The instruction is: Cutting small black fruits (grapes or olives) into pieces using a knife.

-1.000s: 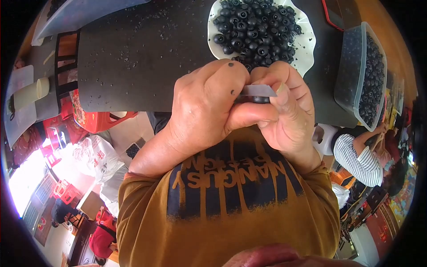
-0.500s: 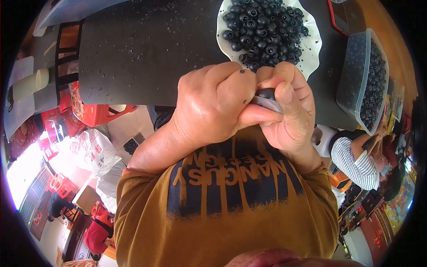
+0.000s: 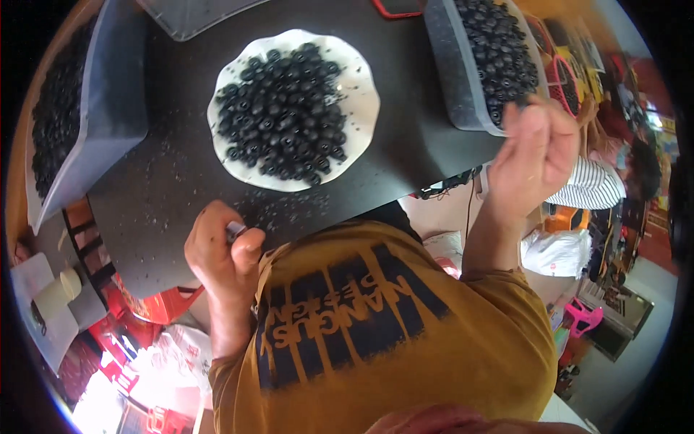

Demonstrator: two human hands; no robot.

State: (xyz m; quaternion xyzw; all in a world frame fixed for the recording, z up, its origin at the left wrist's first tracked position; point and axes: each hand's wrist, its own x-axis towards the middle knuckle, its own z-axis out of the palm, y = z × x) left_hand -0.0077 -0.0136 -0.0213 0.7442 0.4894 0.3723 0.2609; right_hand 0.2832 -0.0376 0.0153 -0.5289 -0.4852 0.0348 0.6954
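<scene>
My left hand (image 3: 220,246) is closed at the table's near edge, left of my body. A small thin blade (image 3: 235,229) with a shiny face sticks out between its thumb and fingers; the rest is hidden in the fist. My right hand (image 3: 535,155) is raised at the near rim of the right clear bin (image 3: 463,94). Its fingers are bent toward the thumb, and blur hides whether a part is between the tips. On a white wavy-rimmed plate (image 3: 363,119) lies a heap of small round black parts (image 3: 282,112) with holes. More such parts (image 3: 499,58) fill the right bin.
At the left a large clear bin (image 3: 112,108) holds many black parts. Dark crumbs litter the grey table (image 3: 166,195). A clear lid or tray (image 3: 195,18) and a red-edged object (image 3: 397,7) lie at the back. Another person in a striped sleeve (image 3: 589,184) is at the right.
My hands were together, with the blade against a black part; now they are far apart. My right hand has gone right to the bin, my left hand left with the blade. The view has turned.
</scene>
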